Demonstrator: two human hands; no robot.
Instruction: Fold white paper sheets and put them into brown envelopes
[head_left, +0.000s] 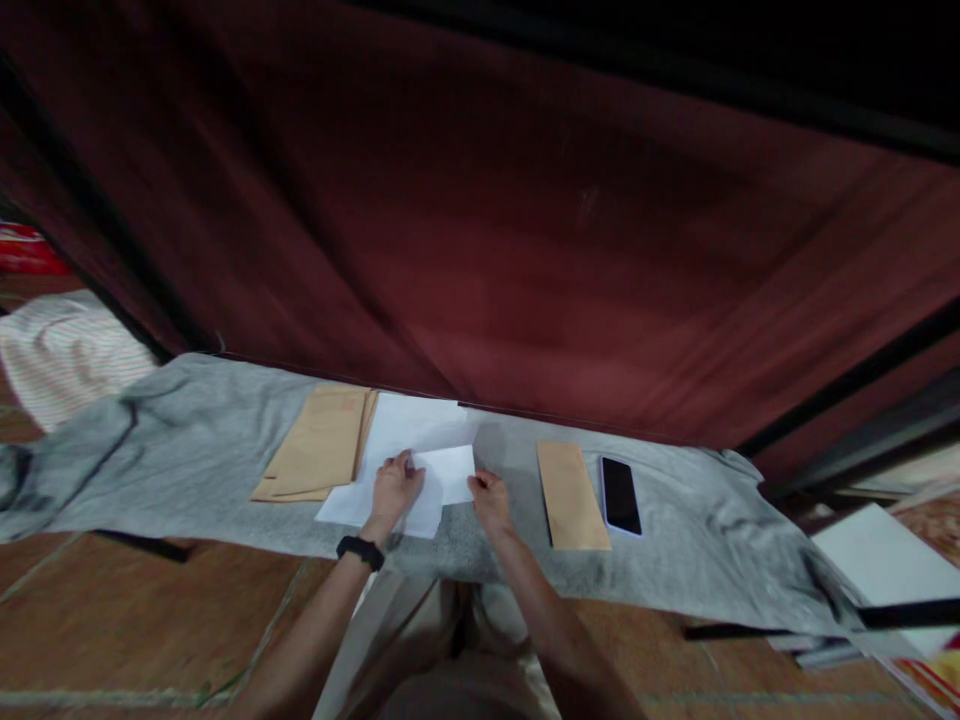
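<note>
At least two stacked envelopes (319, 440), sheets (397, 420) too overlapped to count, one slip (454, 472), one lone envelope (572, 495) and one phone (621, 495) are being supported by a cloth (210, 450). Between the half-curled left hand (395, 488), grip unclear, and the right hand (491, 498), the slip is being pinched at its right edge by the latter.

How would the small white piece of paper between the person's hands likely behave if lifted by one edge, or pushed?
The small white piece of paper looks thin, so it is probably light. Lifted only by its right edge, where the right hand is, it would likely sag. Partly overlapping other flat white paper, it may slide easily if pushed.
</note>
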